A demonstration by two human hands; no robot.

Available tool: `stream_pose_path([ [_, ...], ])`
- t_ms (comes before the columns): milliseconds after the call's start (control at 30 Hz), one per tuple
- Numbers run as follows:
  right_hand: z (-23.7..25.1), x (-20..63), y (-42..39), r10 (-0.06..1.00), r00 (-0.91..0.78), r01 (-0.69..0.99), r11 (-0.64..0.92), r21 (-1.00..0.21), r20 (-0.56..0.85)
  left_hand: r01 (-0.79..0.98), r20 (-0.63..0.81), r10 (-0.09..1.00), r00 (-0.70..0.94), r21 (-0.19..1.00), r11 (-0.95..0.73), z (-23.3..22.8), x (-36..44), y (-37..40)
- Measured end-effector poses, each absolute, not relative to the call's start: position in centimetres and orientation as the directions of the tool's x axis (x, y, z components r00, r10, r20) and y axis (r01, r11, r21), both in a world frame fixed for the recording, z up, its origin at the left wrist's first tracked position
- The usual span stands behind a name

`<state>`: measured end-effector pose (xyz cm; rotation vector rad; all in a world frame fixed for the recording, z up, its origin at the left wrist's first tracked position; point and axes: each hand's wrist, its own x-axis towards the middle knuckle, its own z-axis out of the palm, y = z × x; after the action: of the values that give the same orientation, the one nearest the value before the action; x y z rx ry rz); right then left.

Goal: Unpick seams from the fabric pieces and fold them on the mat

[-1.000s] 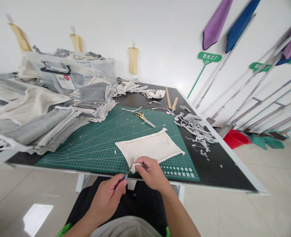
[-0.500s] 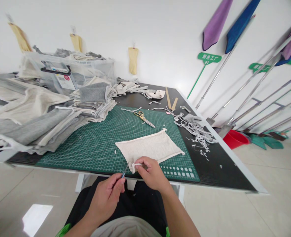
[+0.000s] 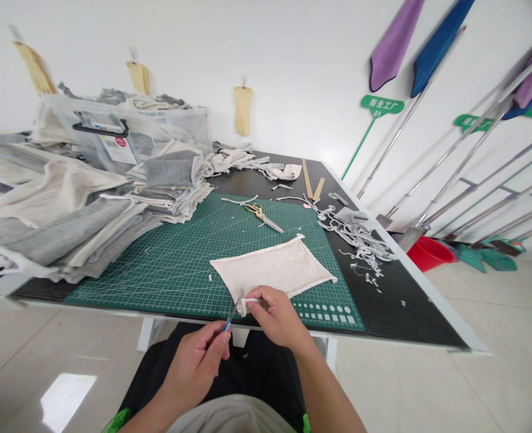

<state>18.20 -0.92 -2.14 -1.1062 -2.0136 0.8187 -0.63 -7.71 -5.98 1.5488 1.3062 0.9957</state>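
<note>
A cream piece of cloth (image 3: 275,269) lies mostly flat on the green cutting mat (image 3: 176,258), its near corner bunched up at the mat's front edge. My right hand (image 3: 272,313) is closed on that corner, pinching it between thumb and fingers. In my left hand (image 3: 203,352) is a slim blue-handled tool (image 3: 228,322) with a narrow metal tip; its exact kind is too small to make out. The tip meets the bunched corner beside my right fingers. Farther up the mat rest gold-handled scissors (image 3: 264,218), touched by neither hand.
Stacked grey and cream cloths (image 3: 89,234) cover the left side, before a clear plastic box (image 3: 157,129) full of fabric. Loose trimmings (image 3: 356,231) are heaped right of the mat, near two wooden strips (image 3: 307,178). A red bucket (image 3: 431,252) and mops stand beyond the table's right edge.
My left hand and the blue-handled tool have shifted very slightly, with the tip now nearer the bunched corner. My right hand keeps its pinch in the same place.
</note>
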Motion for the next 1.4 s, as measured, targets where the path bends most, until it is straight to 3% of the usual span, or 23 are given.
stream_pose_path([
  [1400,-2.30,18.23,-0.92,0.873,-0.411,0.453,0.447,-0.772,0.264,0.423,0.079,0.984,0.162,0.895,-0.142,-6.29,-0.77,-7.46],
])
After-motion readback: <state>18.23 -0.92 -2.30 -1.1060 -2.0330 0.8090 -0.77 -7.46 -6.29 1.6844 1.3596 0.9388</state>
